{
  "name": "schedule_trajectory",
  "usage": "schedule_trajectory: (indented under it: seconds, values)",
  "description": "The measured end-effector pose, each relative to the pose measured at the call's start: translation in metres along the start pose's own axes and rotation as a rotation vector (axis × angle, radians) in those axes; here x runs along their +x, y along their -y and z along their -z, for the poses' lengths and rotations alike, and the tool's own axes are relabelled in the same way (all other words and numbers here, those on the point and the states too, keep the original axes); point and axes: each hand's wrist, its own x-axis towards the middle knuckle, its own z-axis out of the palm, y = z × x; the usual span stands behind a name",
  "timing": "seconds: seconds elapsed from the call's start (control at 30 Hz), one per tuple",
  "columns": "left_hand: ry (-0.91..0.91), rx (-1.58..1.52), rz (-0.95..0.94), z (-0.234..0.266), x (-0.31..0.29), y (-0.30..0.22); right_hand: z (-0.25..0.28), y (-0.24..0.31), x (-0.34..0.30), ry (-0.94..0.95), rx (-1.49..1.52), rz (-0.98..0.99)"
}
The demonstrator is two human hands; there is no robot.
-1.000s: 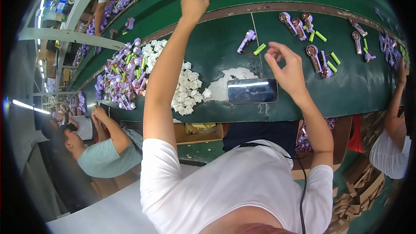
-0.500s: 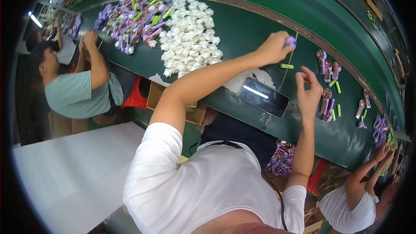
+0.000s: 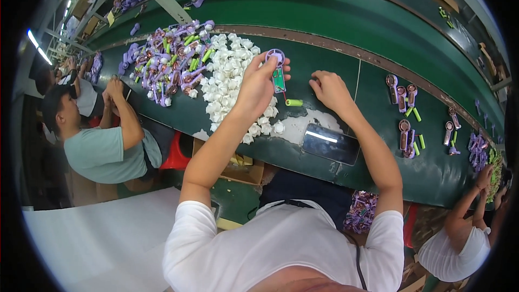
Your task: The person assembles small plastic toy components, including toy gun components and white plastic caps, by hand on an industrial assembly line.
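My left hand (image 3: 258,84) is closed around a purple mini fan housing (image 3: 275,55) with a round head. A green circuit board (image 3: 279,80) shows along its handle. From the board a lime-green battery cell (image 3: 294,103) hangs on a thin red wire, close to the table surface. To the right, my right hand (image 3: 331,91) is over the green table, its fingers loosely bent and thumb apart, with nothing visible in it. The white flower-shaped parts (image 3: 230,78) lie heaped just left of my left hand.
A dark phone (image 3: 330,145) lies near the table's front edge. Purple fan parts with green cells (image 3: 167,59) are piled at the left. Several fan units (image 3: 403,94) lie at the right. Co-workers sit at the left (image 3: 102,135) and lower right (image 3: 454,243). A green conveyor (image 3: 346,19) runs behind.
My left hand has swung leftward from the right-middle of the table to beside the white parts; the fan housing it holds now shows its board. My right hand has moved left and farther forward.
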Motion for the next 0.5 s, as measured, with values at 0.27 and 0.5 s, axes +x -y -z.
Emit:
schedule_trajectory:
  seconds: [0.27,0.5]
  values:
    - [0.089,-0.28,0.04,0.024,0.012,-0.025,-0.013,0.007,0.027,-0.038,0.286,-0.027]
    - [0.042,0.061,-0.172,0.033,-0.007,-0.047,-0.063,0.018,0.043,0.235,0.27,0.401]
